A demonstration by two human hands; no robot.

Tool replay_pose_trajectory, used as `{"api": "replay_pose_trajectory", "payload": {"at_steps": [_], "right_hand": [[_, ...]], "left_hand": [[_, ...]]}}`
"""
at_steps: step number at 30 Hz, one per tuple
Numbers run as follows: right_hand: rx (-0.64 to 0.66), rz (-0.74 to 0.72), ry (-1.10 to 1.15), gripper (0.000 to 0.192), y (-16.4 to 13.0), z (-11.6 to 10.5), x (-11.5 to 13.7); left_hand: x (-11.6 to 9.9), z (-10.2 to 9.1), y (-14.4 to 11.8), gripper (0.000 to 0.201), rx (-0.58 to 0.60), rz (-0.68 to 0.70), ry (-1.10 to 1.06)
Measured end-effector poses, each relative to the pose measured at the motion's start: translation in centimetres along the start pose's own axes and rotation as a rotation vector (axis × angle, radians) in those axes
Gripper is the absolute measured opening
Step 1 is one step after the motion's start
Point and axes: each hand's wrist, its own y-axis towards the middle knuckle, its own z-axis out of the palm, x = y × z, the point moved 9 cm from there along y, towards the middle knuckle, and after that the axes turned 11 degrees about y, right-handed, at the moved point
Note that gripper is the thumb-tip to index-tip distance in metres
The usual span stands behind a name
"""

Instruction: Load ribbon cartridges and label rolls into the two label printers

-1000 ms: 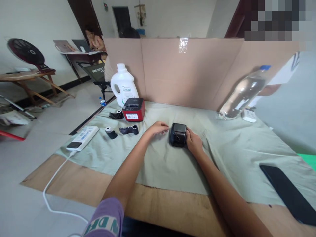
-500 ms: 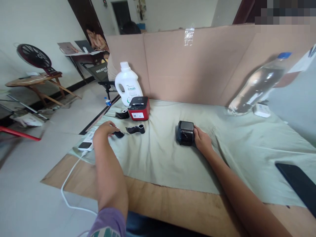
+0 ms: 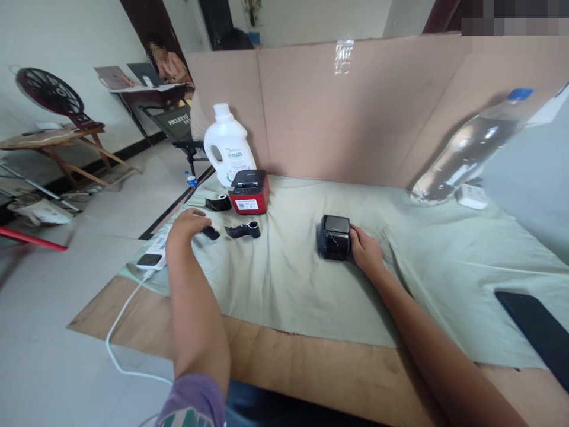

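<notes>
Cardboard wall behind; my left hand [image 3: 186,224] half-hides a small black roll [image 3: 210,232], fingers' grip unclear; right hand [image 3: 365,250] clasps the black printer [image 3: 333,236].

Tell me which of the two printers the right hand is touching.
The black printer mid-cloth; the right hand rests against its side. The red printer sits untouched by the white jug.
</notes>
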Motion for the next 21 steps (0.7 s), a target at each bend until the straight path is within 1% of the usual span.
{"api": "replay_pose_trajectory", "payload": {"at_steps": [2, 4, 6, 9, 12, 18, 21], "right_hand": [[-0.006, -0.007, 0.005, 0.053, 0.0, 0.0, 0.0], [-0.008, -0.009, 0.006, 0.052, 0.0, 0.0, 0.0], [-0.004, -0.008, 0.005, 0.053, 0.0, 0.0, -0.1], [0.003, 0.002, 0.012, 0.052, 0.1, 0.0, -0.2], [0.006, 0.002, 0.029, 0.053, 0.1, 0.0, -0.2], [-0.001, -0.006, 0.053, 0.052, 0.2, 0.0, -0.3], [-0.008, -0.016, 0.049, 0.051, 0.2, 0.0, -0.3]], "left_hand": [[-1.0, 0.3, -1.0, 0.042, 0.047, -0.042, -0.183], [-2.7, 0.7, -1.8, 0.049, 0.092, -0.017, -0.324], [-4.3, 0.6, -2.5, 0.050, 0.105, 0.054, -0.321], [-5.7, 0.5, -2.8, 0.051, 0.098, 0.140, -0.281], [-5.9, 0.5, -2.6, 0.053, 0.084, 0.162, -0.282], [-4.9, 0.6, -2.0, 0.039, 0.022, 0.047, -0.333], [-5.2, 0.8, -1.9, 0.040, 0.029, 0.036, -0.319]]}}
